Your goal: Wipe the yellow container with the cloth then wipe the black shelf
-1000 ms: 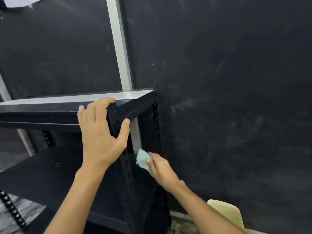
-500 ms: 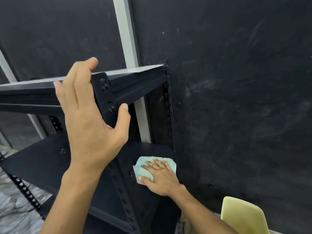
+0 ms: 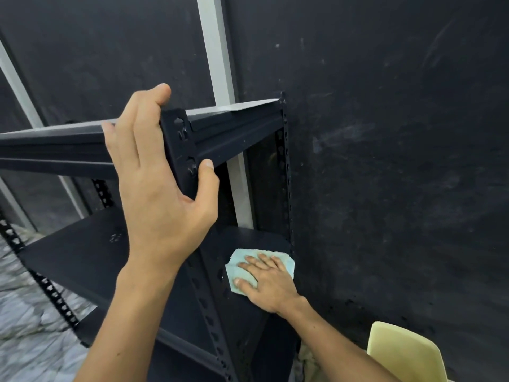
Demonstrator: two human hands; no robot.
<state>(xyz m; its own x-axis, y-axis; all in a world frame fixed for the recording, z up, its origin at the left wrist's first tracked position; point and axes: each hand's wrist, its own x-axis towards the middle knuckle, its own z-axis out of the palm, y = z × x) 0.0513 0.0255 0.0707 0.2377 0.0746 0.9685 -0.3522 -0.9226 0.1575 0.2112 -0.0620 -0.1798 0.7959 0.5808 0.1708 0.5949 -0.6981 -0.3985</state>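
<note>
Black shelf (image 3: 82, 252) stands vs dark scuffed wall (image 3: 385, 161); pale marbled floor (image 3: 24, 312) at left. Left hand (image 3: 162, 186) clamped on front corner post, top tier. Right hand (image 3: 265, 282) flat, fingers spread, pressing light-blue cloth (image 3: 238, 267) at middle tier's right back corner. Yellow container (image 3: 405, 354) low right, off the shelf.

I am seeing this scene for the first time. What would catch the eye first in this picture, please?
First comes the large left hand in the centre, gripping the front corner post of the black shelf at the top tier. Lower down, the right hand lies flat on a light blue cloth on the middle tier. A pale yellow container stands out at the bottom right against the dark wall.
</note>
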